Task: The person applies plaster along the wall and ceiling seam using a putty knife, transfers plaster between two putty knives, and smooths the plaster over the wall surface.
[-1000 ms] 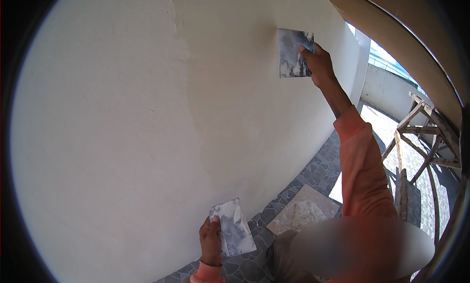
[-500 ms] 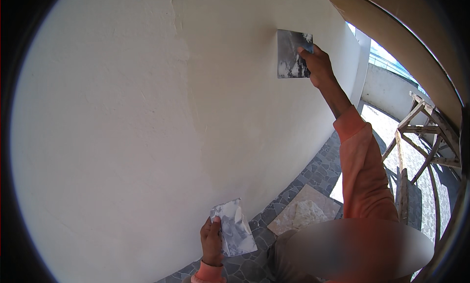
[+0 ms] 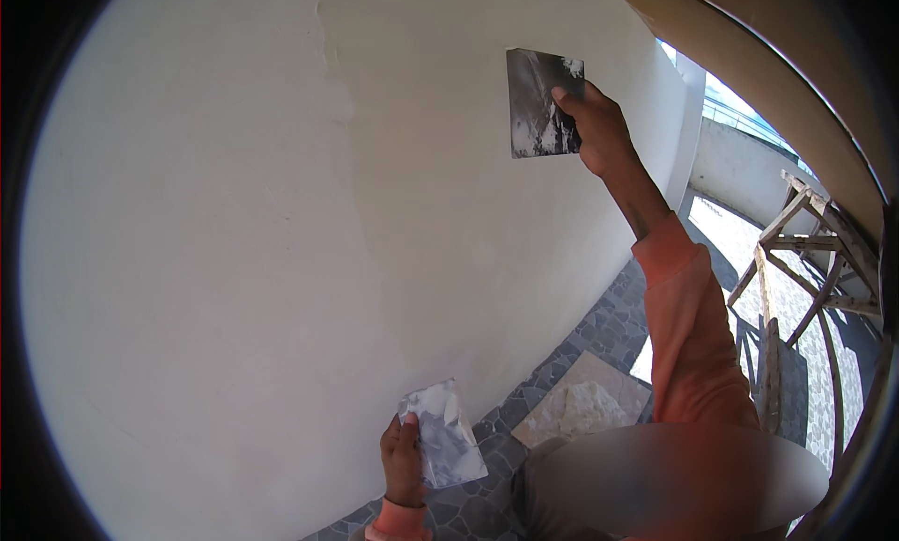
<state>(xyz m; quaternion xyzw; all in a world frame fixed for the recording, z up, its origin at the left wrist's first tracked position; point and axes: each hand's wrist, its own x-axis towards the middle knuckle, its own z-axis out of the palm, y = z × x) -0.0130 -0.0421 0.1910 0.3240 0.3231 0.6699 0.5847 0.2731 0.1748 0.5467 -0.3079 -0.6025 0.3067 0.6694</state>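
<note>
My right hand [image 3: 604,134] grips a flat, dark, square putty blade [image 3: 536,106] by its right edge, thumb across its face. White smears cover part of that blade, which is up at the wall [image 3: 243,223]; whether it touches the surface I cannot tell. Low down, my left hand [image 3: 403,464] is closed on a second flat putty blade [image 3: 451,443], its face coated with whitish putty. A slightly darker, damp-looking beige band [image 3: 440,204] runs down the wall between the whiter left part and the right blade.
On the grey stone-patterned floor [image 3: 604,326] lies a square board [image 3: 548,415] with a whitish heap of putty [image 3: 590,405]. A wooden trestle [image 3: 801,246] stands at the right, before a low wall [image 3: 740,157]. Overhead at the upper right hangs a brown curved edge [image 3: 749,64].
My right hand and its blade have shifted a little left along the wall, the blade tilting slightly. The left hand with its blade has barely moved.
</note>
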